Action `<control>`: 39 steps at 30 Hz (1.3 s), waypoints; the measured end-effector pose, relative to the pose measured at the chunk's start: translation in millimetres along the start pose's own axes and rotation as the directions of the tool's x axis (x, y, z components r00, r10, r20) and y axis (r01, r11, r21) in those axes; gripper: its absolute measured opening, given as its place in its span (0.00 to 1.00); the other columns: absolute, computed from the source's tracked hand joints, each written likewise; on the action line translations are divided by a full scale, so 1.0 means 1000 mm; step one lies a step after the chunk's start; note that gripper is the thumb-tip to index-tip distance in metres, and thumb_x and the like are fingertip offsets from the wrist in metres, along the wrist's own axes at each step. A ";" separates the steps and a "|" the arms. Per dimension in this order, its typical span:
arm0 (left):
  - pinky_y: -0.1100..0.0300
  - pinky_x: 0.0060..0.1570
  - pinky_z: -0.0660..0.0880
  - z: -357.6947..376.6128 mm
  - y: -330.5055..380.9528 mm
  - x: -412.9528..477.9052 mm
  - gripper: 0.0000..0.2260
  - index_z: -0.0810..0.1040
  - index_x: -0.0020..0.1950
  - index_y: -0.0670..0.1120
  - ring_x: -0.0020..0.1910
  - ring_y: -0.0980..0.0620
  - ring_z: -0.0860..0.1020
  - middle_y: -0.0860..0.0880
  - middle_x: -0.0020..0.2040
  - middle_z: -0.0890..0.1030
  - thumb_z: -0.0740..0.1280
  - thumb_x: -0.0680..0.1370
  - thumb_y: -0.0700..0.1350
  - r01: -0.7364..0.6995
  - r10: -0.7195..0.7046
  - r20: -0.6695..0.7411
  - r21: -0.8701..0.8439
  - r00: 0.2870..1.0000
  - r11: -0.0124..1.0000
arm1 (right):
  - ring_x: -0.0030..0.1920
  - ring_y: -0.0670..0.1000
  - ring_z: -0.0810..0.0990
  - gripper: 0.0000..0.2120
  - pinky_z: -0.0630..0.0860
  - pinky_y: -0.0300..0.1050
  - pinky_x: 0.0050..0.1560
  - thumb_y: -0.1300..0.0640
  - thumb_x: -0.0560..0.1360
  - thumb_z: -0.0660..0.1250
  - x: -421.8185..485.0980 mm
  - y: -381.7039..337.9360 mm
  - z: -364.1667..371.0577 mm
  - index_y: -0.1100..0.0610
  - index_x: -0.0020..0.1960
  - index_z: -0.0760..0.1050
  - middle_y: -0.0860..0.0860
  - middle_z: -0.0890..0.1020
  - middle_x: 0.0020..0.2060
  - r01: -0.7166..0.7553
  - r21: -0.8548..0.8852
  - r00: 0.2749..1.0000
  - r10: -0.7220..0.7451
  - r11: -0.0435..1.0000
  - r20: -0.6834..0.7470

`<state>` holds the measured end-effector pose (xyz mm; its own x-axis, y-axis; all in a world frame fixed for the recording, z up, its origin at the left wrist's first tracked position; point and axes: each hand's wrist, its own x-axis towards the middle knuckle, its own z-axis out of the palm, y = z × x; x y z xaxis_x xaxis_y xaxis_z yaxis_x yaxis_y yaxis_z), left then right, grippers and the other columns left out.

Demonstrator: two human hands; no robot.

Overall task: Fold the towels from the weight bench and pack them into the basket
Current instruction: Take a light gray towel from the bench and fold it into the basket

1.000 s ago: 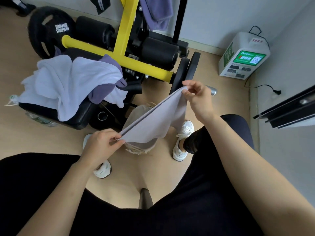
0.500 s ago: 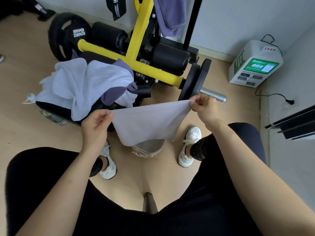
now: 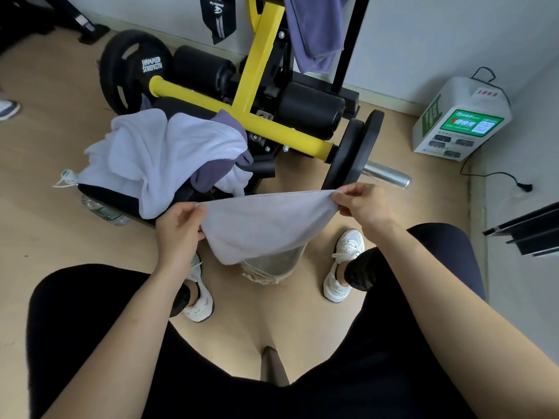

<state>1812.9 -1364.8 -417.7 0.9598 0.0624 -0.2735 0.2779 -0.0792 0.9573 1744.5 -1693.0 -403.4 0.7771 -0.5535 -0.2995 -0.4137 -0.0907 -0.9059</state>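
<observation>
A pale grey towel [image 3: 263,225], folded over, hangs stretched between my hands. My left hand [image 3: 178,234] pinches its left top corner and my right hand [image 3: 364,205] pinches the right one. Directly under the towel, on the floor between my feet, stands a light woven basket [image 3: 272,267], mostly hidden by the cloth. On the black pad of the weight bench [image 3: 112,201] to the left lies a heap of white towels [image 3: 157,152] with a purple towel [image 3: 214,173] tucked among them. Another purple towel [image 3: 314,28] hangs from the bench frame at the top.
The yellow bench frame [image 3: 257,83] with black rollers and weight plates [image 3: 351,152] stands right behind the basket. A plastic bottle [image 3: 102,210] lies under the bench pad. A white charging box [image 3: 459,119] with a cable sits by the right wall. My white shoes [image 3: 341,267] flank the basket.
The towel went from a slanted hold to a level one, stretched flat between both hands. My left hand rose and my right hand dropped, and the view shifted downward.
</observation>
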 end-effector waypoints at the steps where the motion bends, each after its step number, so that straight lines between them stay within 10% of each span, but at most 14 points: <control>1: 0.52 0.49 0.83 0.001 0.001 -0.002 0.02 0.82 0.49 0.49 0.51 0.47 0.84 0.47 0.50 0.85 0.71 0.80 0.44 0.024 -0.024 -0.004 -0.004 1.000 1.000 | 0.31 0.49 0.79 0.05 0.78 0.38 0.35 0.63 0.74 0.74 -0.002 0.000 0.003 0.58 0.40 0.81 0.54 0.82 0.33 -0.034 0.027 0.999 0.034 0.999 -0.002; 12: 0.56 0.49 0.84 0.040 0.015 -0.052 0.03 0.86 0.50 0.45 0.50 0.49 0.85 0.45 0.47 0.88 0.72 0.79 0.40 0.006 -0.015 0.214 0.041 0.977 0.999 | 0.36 0.49 0.78 0.05 0.79 0.44 0.41 0.62 0.73 0.76 -0.049 -0.006 0.054 0.65 0.45 0.83 0.53 0.82 0.34 -0.010 0.236 0.984 -0.033 0.972 0.176; 25: 0.39 0.56 0.82 0.054 0.015 -0.069 0.09 0.87 0.46 0.64 0.51 0.51 0.86 0.55 0.46 0.88 0.74 0.75 0.47 -0.156 0.127 0.255 0.097 0.958 0.983 | 0.42 0.47 0.83 0.06 0.80 0.40 0.50 0.67 0.72 0.75 -0.074 -0.008 0.073 0.64 0.49 0.83 0.58 0.86 0.44 0.190 0.153 0.919 -0.230 0.970 0.319; 33: 0.56 0.51 0.83 0.054 0.031 -0.081 0.14 0.87 0.57 0.47 0.56 0.51 0.85 0.48 0.52 0.88 0.60 0.83 0.44 0.009 -0.006 0.453 -0.006 0.891 1.000 | 0.35 0.40 0.77 0.10 0.76 0.34 0.41 0.61 0.67 0.80 -0.074 -0.011 0.072 0.57 0.43 0.81 0.45 0.81 0.35 0.362 -0.068 0.907 -0.334 0.930 0.256; 39: 0.56 0.44 0.81 0.037 0.020 -0.060 0.13 0.86 0.52 0.53 0.43 0.53 0.84 0.51 0.43 0.87 0.65 0.75 0.54 -0.267 0.202 0.350 0.146 0.914 0.953 | 0.35 0.43 0.78 0.03 0.76 0.37 0.41 0.65 0.72 0.74 -0.062 -0.012 0.059 0.60 0.43 0.81 0.51 0.83 0.36 0.389 -0.068 0.894 -0.358 0.919 0.271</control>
<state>1762.5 -1406.9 -386.0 0.9473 -0.3077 -0.0892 0.0145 -0.2370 0.9714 1729.4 -1609.3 -392.0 0.9710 -0.2378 -0.0247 -0.1105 -0.3548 -0.9284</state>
